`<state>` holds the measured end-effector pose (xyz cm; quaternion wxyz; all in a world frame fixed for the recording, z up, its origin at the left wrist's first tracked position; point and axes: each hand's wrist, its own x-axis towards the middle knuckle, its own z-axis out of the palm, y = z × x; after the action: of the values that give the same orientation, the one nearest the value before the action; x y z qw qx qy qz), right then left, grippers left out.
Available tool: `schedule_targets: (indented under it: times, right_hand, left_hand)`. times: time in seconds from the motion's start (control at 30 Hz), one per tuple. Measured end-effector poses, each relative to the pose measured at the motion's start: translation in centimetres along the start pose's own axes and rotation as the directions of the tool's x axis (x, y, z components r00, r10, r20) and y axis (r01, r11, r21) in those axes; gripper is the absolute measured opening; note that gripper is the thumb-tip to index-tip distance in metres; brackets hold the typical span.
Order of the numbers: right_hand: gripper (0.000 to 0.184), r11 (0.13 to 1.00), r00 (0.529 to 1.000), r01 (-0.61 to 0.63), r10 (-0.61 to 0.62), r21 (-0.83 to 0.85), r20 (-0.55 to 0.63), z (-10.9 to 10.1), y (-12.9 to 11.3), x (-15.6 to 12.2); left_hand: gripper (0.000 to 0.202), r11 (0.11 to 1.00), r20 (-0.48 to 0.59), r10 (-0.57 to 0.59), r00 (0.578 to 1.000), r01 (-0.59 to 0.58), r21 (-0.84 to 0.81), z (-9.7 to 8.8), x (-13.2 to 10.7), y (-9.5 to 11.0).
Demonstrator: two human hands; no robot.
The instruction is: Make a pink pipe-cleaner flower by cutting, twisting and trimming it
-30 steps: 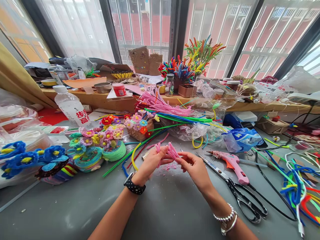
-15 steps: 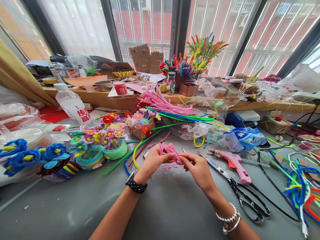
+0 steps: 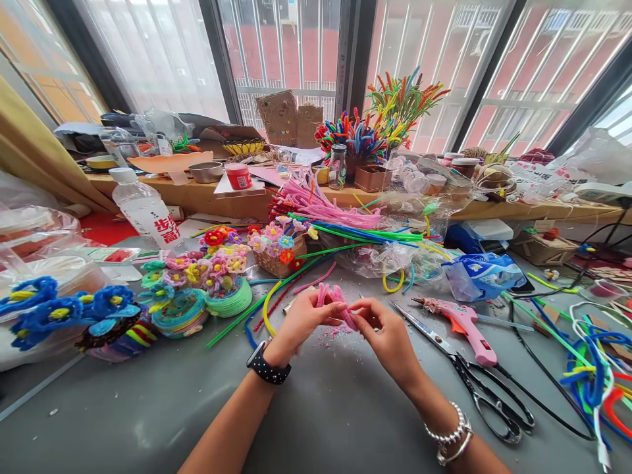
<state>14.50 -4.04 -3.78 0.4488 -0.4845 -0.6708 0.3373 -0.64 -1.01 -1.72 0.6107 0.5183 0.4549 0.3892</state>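
Observation:
Between my two hands, above the grey table (image 3: 316,408), is a small bundle of bent pink pipe cleaners (image 3: 336,299). My left hand (image 3: 302,321) holds its left side, thumb across the front. The right fingertips of my right hand (image 3: 385,332) pinch its right end. Pink fuzz and bits lie on the table below. Scissors (image 3: 461,365) with black handles lie to the right of my right hand, beside a pink hot glue gun (image 3: 464,322). The inner ends of the bundle are hidden by my fingers.
Pipe-cleaner flower pots (image 3: 230,293) and blue flowers (image 3: 64,309) stand at the left, near a water bottle (image 3: 145,210). A pile of pink pipe cleaners (image 3: 330,204) lies behind my hands. Cables and coloured stems (image 3: 587,362) tangle at the right; a blue packet (image 3: 486,273) lies behind the glue gun.
My right hand has shifted slightly left, closer to my left hand, and the pink bundle looks more bunched together. The things on the table have stayed in place.

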Motion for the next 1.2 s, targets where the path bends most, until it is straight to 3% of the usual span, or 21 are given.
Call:
schedule_targets:
  times: [0.17, 0.33, 0.47, 0.87, 1.1, 1.2]
  right_hand:
    - [0.018, 0.993, 0.996, 0.011, -0.021, -0.115, -0.084, -0.08, 0.23, 0.09]
    - [0.020, 0.995, 1.000, -0.007, 0.005, -0.103, -0.022, 0.08, 0.50, 0.01]
    - [0.021, 0.992, 0.996, -0.012, 0.001, -0.128, -0.084, 0.29, 0.55, -0.09]
    - [0.025, 0.991, 0.978, -0.114, 0.124, 0.071, -0.165, 0.18, 0.71, 0.02]
    - [0.020, 0.999, 0.988, -0.047, 0.043, -0.019, -0.146, 0.23, 0.57, -0.02]
    - [0.017, 0.999, 0.991, -0.016, 0.011, -0.035, -0.131, 0.18, 0.63, 0.04]
  left_hand:
    - [0.023, 0.998, 0.002, 0.038, 0.999, -0.038, 0.051, -0.01, -0.13, 0.16]
    - [0.025, 0.997, -0.010, 0.057, 0.998, -0.057, 0.047, 0.02, -0.03, 0.05]
    - [0.024, 0.991, -0.039, 0.077, 0.996, -0.073, 0.113, 0.11, 0.17, -0.20]
    - [0.024, 0.995, -0.031, 0.098, 0.995, -0.097, 0.028, 0.40, -0.04, 0.34]
    - [0.027, 0.989, -0.069, 0.034, 0.997, -0.024, 0.149, 0.23, -0.19, 0.53]
    - [0.028, 0.986, -0.077, 0.072, 0.994, -0.059, 0.159, 0.03, 0.02, 0.27]
